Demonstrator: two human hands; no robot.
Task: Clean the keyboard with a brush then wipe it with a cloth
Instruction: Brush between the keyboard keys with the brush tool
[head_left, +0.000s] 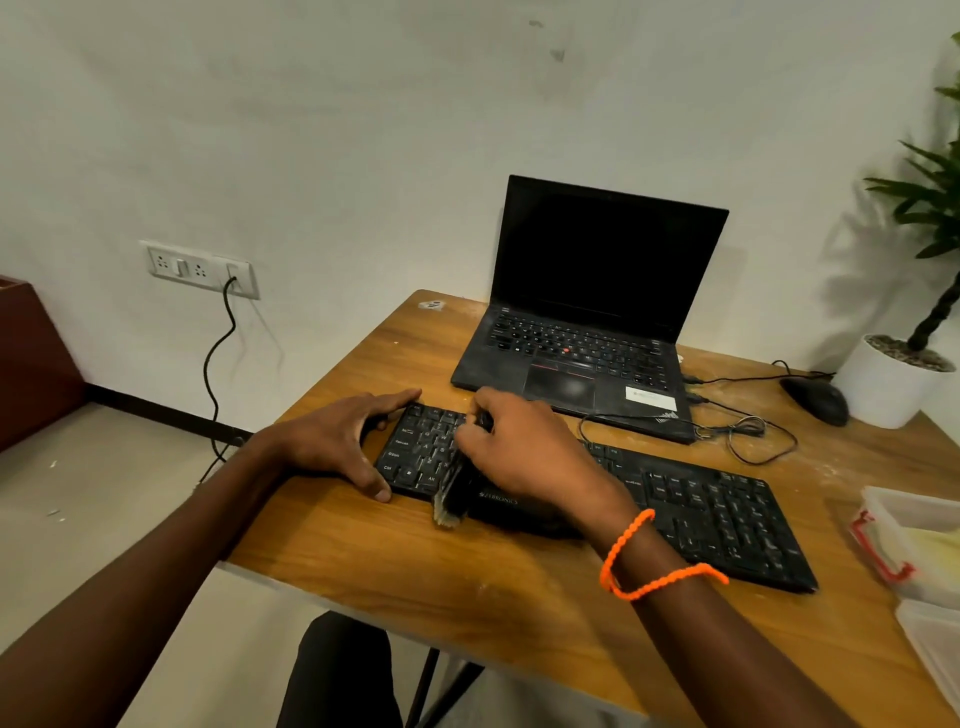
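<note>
Where the wooden surface (519, 592) nears its left edge, black keyboard (717, 514) lying slantwise, left end toward the far left corner, right end toward the near right. Left hand (337, 441) spread over that left end, fingers straight on the far rim, thumb pressed to the near rim. Right hand (524, 457) curled round a brush (451, 499), bristles down on the keys just right of the left hand, bristle tips reaching past the keyboard's near edge. Orange cord bracelet (649, 566) on the right wrist. Behind the keyboard, open black laptop (587, 332) with dark screen. Toward the far right corner, black mouse (815, 400) beside a white plant pot (883, 389). Clear plastic containers (914, 540) at the right edge.
</note>
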